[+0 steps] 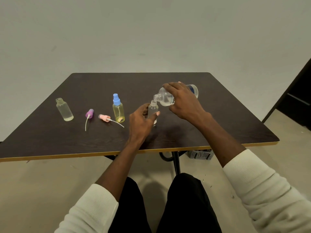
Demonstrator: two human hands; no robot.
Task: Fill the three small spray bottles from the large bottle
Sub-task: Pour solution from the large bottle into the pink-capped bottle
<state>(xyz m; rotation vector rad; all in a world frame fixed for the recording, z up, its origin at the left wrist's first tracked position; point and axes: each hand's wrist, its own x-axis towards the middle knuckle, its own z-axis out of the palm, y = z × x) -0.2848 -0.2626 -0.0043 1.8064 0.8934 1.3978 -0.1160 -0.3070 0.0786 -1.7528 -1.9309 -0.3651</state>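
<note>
two hands work over the desk: left hand fingers curl round a small open bottle standing there; right hand grips the large bottle, tipped, mouth just above it.

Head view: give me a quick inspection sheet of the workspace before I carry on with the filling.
Surface: dark table with a pale edge strip.
Job's things: large bottle tilted, mouth over the open small bottle; uncapped bottle far left holds some liquid; yellow bottle capped with a blue sprayer.
Clutter: purple sprayer and pink sprayer lie loose on the table.
Grips: left hand holds the small bottle; right hand holds the large bottle.
Cables: nothing seen.
Surroundings: plain wall; grey basket on the floor under the table.
</note>
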